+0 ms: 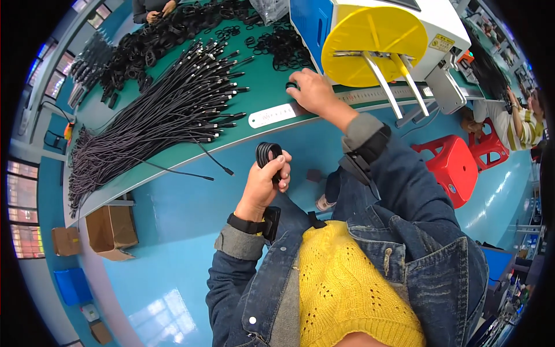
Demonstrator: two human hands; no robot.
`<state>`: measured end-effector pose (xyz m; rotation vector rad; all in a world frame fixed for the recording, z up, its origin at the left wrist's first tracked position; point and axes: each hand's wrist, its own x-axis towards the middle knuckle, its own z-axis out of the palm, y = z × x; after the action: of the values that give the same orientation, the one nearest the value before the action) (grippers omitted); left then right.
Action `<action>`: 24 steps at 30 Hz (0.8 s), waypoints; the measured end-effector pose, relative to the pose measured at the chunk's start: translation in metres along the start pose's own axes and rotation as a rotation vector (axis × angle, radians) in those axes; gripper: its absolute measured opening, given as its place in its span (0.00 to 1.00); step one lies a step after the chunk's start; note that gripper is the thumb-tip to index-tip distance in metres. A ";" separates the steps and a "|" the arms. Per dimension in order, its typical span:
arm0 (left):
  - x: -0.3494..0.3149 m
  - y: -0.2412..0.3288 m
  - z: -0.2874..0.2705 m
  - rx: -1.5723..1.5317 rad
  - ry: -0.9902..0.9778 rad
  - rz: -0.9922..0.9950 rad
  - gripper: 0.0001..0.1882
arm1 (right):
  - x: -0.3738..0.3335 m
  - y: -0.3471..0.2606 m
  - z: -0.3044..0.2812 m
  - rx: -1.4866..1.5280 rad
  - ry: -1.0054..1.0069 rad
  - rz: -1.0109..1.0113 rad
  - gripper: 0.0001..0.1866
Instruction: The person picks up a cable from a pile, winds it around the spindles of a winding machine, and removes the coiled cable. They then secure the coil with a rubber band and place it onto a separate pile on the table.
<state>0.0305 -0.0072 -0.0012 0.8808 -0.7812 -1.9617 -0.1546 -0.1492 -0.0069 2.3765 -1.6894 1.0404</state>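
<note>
My left hand [267,182] is closed around a coiled black cable [267,152], held up in front of the table's near edge. The coil's loops stand above my thumb and fingers. My right hand [315,92] reaches over the green table top [231,136], beside the machine. Its thumb and fingers curl round a small black loop [291,85]. Just past that hand lies a pile of black loops [280,49]. To the left, a big bundle of straight black cables [156,110] is spread out, connector ends toward the right.
A white and blue machine [312,26] with a yellow disc [370,46] and metal prongs stands at right. A steel ruler [272,115] lies along the table edge. Coiled cables [144,55] heap at the back, near another person's hands [162,11]. Red stools [457,170] stand right.
</note>
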 end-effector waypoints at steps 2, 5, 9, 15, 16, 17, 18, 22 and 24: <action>0.006 0.010 -0.003 -0.069 -0.014 0.006 0.07 | 0.007 0.002 0.012 0.103 -0.056 0.082 0.11; 0.032 0.029 -0.007 0.128 0.003 0.159 0.08 | 0.016 -0.004 0.003 0.289 -0.169 0.265 0.11; 0.090 0.046 0.008 0.341 0.220 0.266 0.10 | 0.000 0.004 -0.002 0.793 -0.131 0.432 0.11; 0.147 0.043 -0.003 0.142 0.160 0.193 0.07 | 0.000 -0.011 0.027 1.236 -0.044 0.574 0.07; 0.147 0.038 -0.003 0.160 0.153 0.244 0.06 | -0.002 -0.008 0.029 1.184 -0.042 0.599 0.07; 0.148 0.043 -0.006 0.171 0.178 0.307 0.06 | 0.003 -0.013 0.021 1.182 -0.088 0.642 0.07; 0.153 0.046 -0.005 0.159 0.143 0.299 0.06 | 0.008 -0.016 0.014 1.188 -0.138 0.685 0.07; 0.153 0.054 -0.002 0.307 0.162 0.337 0.05 | 0.006 -0.015 0.010 1.314 -0.063 0.846 0.07; 0.158 0.059 -0.005 0.442 0.210 0.353 0.06 | 0.006 -0.012 0.018 1.393 -0.031 0.880 0.06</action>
<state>-0.0056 -0.1722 -0.0042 1.0980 -1.1795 -1.3845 -0.1349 -0.1565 -0.0135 1.8058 -2.5620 3.1270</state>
